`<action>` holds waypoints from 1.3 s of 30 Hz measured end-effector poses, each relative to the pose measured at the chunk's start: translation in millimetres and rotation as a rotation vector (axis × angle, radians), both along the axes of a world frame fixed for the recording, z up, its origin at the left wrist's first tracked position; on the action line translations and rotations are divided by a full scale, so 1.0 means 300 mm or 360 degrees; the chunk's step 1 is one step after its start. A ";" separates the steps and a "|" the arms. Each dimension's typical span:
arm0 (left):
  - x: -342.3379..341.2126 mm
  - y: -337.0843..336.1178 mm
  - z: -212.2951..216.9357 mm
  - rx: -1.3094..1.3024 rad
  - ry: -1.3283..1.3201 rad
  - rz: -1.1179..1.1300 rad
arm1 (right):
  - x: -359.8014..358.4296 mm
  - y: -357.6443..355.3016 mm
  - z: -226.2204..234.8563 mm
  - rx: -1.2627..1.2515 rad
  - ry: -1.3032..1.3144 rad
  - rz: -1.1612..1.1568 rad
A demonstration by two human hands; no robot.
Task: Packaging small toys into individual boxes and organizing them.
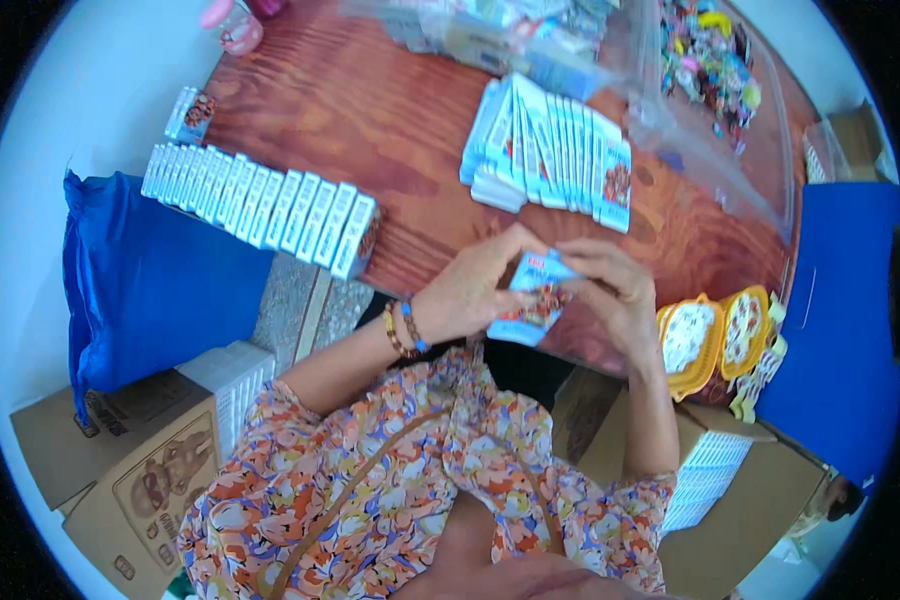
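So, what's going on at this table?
Someone's left hand and right hand are both holding a light-blue carton at the near edge of the wooden table. To the left, similar boxes stand in a row; farther back, flat cartons lie fanned out. An open yellow container sits to the right.
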State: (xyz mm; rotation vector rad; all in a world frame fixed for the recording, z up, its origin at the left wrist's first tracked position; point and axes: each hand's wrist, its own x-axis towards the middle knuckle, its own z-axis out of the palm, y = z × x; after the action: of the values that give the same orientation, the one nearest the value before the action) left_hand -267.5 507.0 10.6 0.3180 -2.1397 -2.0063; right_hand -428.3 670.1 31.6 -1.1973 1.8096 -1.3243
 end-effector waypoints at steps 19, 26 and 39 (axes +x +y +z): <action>0.031 -0.182 0.107 0.0118 0.0386 0.1067 | -0.141 -0.593 0.139 -0.0072 0.0823 0.0055; 0.012 -0.172 0.087 -0.0518 0.0203 0.0873 | -0.570 -0.971 0.048 0.0573 0.2329 -0.0005; 0.029 -0.176 0.099 -0.0254 0.0125 0.0696 | -0.416 -1.308 0.172 0.0064 0.2267 0.0508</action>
State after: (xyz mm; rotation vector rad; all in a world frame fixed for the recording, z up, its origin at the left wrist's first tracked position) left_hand -258.9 454.1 40.3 0.6098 -1.9571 -1.5703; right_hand -553.2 277.5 83.1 -2.6054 2.2235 -0.0783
